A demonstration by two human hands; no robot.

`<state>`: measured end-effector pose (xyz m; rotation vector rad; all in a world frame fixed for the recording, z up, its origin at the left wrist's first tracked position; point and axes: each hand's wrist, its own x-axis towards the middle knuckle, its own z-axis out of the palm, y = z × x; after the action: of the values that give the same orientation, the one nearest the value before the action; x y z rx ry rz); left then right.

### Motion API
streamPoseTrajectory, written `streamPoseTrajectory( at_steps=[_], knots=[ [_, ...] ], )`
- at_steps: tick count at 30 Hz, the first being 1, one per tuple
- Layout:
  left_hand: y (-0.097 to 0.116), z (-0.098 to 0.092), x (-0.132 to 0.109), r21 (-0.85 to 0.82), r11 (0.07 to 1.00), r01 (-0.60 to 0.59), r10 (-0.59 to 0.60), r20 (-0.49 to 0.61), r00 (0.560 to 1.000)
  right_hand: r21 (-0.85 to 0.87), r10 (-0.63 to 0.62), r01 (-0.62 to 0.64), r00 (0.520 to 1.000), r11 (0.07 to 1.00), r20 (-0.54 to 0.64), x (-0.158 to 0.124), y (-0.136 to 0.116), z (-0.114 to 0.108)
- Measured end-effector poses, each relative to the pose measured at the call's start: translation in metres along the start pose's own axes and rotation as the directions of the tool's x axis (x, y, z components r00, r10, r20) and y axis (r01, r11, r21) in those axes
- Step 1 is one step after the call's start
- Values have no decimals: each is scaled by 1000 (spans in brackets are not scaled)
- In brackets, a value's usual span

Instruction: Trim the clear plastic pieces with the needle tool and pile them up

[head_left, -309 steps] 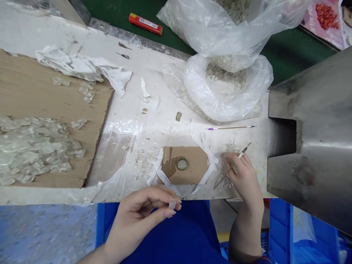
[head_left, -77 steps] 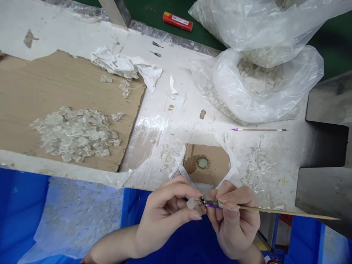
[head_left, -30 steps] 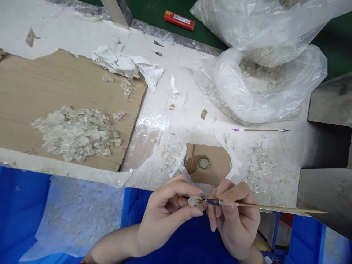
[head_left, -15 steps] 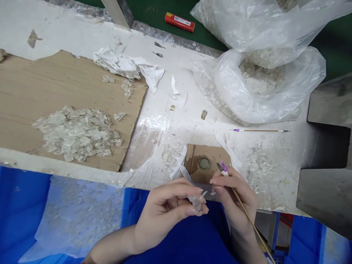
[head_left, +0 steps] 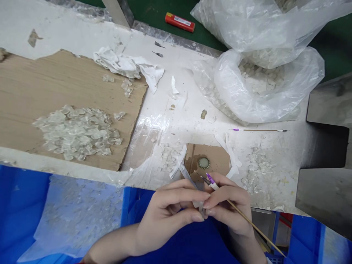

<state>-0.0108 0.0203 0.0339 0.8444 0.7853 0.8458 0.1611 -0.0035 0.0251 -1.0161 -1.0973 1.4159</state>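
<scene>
My left hand (head_left: 176,205) pinches a small clear plastic piece (head_left: 198,205) between thumb and fingers. Right beside it, my right hand (head_left: 231,203) has its fingertips closed against the same piece, touching the left fingertips. A thin wooden stick (head_left: 253,223) with a purple-and-white end and a dark needle-like tip rests in the right hand, slanting down to the right. Just beyond the hands, a bottle cap (head_left: 204,162) holding something pale lies on a small cardboard piece (head_left: 220,156). What the right fingertips pinch is mostly hidden.
Clear pieces (head_left: 79,134) are heaped on a cardboard sheet (head_left: 82,84) at left. Small whitish bits (head_left: 169,157) and more clear pieces (head_left: 258,165) flank the cap. A second stick (head_left: 261,130), plastic bags (head_left: 264,84), a white cloth (head_left: 118,62) and a red box (head_left: 179,22) lie farther back.
My right hand has moved left and down, so its fingertips now meet the clear piece in my left hand. The stick has travelled with it.
</scene>
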Motion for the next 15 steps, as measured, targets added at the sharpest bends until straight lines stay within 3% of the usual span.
streamPoseTrajectory(
  at_steps=[3, 9, 15],
  knots=[
    [1, -1, 0, 85, 993, -79, 79, 13, 997, 15, 9, -10, 1000, 1000, 6, 1, 0, 0],
    [1, -2, 1, 80, 989, -126, 120, 67, 990, 145, 76, -78, 997, 986, 24, 2, 0, 2],
    [1, -4, 0, 188, 971, -149, 134, 89, 987, 21, 84, -84, 996, 996, 0, 3, -6, 0]
  ],
)
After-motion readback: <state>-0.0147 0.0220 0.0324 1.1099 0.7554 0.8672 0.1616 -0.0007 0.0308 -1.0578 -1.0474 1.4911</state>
